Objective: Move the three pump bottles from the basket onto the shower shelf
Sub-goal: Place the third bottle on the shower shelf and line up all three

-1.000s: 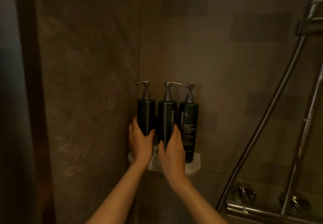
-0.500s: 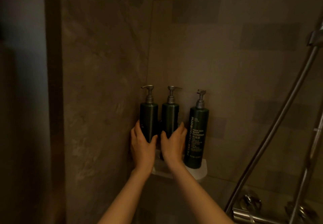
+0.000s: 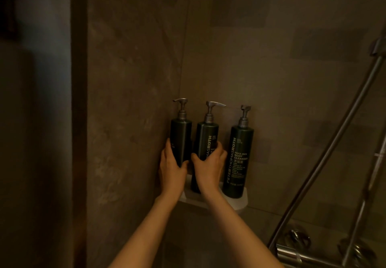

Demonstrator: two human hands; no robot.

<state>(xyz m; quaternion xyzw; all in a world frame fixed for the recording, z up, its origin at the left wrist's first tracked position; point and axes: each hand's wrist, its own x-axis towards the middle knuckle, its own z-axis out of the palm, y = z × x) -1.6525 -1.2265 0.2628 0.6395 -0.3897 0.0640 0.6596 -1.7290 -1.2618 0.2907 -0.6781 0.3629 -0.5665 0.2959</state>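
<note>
Three dark green pump bottles with grey pumps stand upright on a small white corner shelf (image 3: 240, 204) in the shower. My left hand (image 3: 172, 168) is wrapped around the lower part of the left bottle (image 3: 181, 136), next to the side wall. My right hand (image 3: 210, 168) grips the middle bottle (image 3: 206, 138) around its lower half. The right bottle (image 3: 239, 161) stands free, its label facing me, a small gap away from the middle one. No basket is in view.
Tiled walls meet in the corner behind the shelf. A metal shower hose (image 3: 332, 154) and a riser rail (image 3: 369, 175) slant across the right side. The mixer bar with its knobs (image 3: 298, 253) sits at the lower right. A dark door frame (image 3: 78, 121) runs down the left.
My right hand has turned the middle bottle so its label faces forward and its pump spout points right. The view has drifted slightly, and both hands stay on their bottles.
</note>
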